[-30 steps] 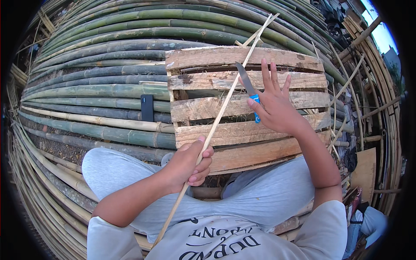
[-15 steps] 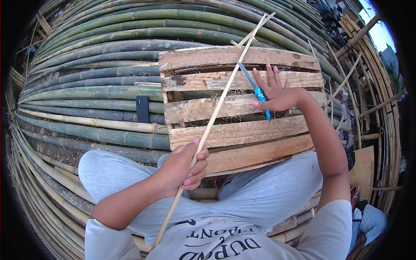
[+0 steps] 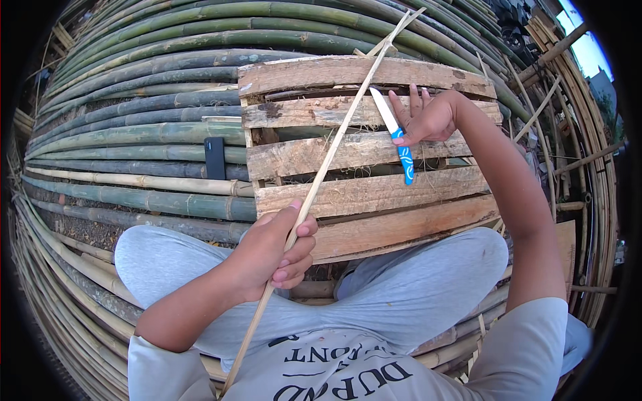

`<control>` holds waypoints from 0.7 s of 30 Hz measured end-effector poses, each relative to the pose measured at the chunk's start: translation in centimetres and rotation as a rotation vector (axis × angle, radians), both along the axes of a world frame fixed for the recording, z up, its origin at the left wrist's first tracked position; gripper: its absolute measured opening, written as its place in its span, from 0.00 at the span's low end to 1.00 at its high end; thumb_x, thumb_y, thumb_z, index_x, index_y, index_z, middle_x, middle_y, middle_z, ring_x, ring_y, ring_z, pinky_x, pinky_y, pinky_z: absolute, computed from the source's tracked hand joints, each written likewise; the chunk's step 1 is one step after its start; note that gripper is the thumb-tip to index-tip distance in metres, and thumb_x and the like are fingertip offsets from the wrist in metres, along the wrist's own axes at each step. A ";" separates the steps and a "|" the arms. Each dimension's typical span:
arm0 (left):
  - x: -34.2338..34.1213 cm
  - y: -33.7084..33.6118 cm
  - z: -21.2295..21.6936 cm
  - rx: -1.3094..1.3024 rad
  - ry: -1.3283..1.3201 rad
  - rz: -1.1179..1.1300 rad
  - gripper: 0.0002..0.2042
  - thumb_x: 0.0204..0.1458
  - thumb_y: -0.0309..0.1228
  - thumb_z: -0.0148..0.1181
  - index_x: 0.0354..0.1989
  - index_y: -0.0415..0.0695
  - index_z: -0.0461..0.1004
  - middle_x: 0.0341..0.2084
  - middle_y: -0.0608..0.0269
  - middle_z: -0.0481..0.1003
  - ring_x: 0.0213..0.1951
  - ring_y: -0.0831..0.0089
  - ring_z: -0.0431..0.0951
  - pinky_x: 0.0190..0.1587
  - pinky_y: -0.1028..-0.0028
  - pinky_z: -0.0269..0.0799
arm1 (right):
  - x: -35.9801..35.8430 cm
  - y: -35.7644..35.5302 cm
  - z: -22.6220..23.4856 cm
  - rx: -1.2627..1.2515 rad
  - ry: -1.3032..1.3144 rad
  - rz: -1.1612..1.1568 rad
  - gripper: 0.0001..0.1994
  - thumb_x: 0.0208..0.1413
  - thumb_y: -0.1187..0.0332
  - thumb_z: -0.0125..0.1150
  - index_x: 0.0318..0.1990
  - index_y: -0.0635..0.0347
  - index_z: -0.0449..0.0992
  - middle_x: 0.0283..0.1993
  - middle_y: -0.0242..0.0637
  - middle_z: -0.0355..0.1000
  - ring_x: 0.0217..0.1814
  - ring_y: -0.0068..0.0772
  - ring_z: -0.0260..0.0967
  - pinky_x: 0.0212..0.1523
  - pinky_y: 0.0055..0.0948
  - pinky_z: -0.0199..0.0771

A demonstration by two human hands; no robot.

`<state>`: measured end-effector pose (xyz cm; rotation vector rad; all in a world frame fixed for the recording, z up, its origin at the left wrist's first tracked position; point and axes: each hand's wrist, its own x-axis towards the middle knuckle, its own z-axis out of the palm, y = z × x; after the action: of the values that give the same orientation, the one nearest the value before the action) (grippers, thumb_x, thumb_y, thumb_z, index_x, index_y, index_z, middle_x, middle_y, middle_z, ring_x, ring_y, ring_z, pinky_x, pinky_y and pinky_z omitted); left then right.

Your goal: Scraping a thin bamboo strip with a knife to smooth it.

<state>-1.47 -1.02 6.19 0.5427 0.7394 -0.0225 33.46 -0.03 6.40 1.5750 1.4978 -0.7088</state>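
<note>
My left hand (image 3: 281, 254) is closed round a long pale bamboo strip (image 3: 338, 137). The strip runs slanting from my lap, across a low slatted wooden platform (image 3: 374, 199), to past its far edge. There it meets another pale piece near its tip. Right of the strip is a knife (image 3: 402, 157) with a blue-and-white patterned handle, its bare blade pointing away from me. My right hand (image 3: 431, 120) is over the slats with its thumb on the upper handle. Its other fingers are spread beyond the knife, tips toward the far slats.
Rows of green and grey bamboo poles (image 3: 134, 137) lie all around. A black phone (image 3: 215, 158) rests on them left of the platform. My crossed legs (image 3: 421, 281) border its near edge. Upright and leaning poles (image 3: 588, 220) stand at the right.
My right wrist has risen and the hand has bent downward, its thumb moving onto the knife handle. The knife has turned slightly, showing more blade. My left hand keeps hold of the bamboo strip.
</note>
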 end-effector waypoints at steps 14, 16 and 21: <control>-1.1 -0.3 -1.0 0.044 -0.014 0.004 0.19 0.69 0.45 0.33 0.26 0.50 0.58 0.08 0.74 0.52 0.08 0.84 0.51 0.09 0.80 0.45 | -6.2 -8.0 -2.2 1.184 0.000 -0.259 0.22 0.51 0.54 0.68 0.42 0.67 0.75 0.71 0.69 0.43 0.77 0.65 0.36 0.67 0.67 0.45; -1.0 -0.3 -0.8 0.050 -0.029 -0.010 0.19 0.69 0.46 0.33 0.26 0.50 0.58 0.08 0.74 0.52 0.08 0.84 0.51 0.09 0.81 0.45 | -6.8 -8.4 -2.2 1.137 0.024 -0.305 0.19 0.52 0.57 0.67 0.32 0.69 0.76 0.71 0.68 0.46 0.76 0.66 0.39 0.68 0.65 0.46; -0.9 -0.2 -1.0 0.041 -0.019 -0.006 0.19 0.69 0.46 0.33 0.26 0.50 0.58 0.08 0.74 0.53 0.07 0.84 0.51 0.09 0.81 0.45 | -6.3 -9.3 -3.0 1.277 0.033 -0.139 0.14 0.56 0.65 0.60 0.27 0.70 0.74 0.62 0.68 0.60 0.68 0.67 0.55 0.64 0.51 0.59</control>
<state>-2.33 -1.18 5.20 0.5834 0.7212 -0.0076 27.14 -9.30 3.36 2.5738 2.0084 0.3050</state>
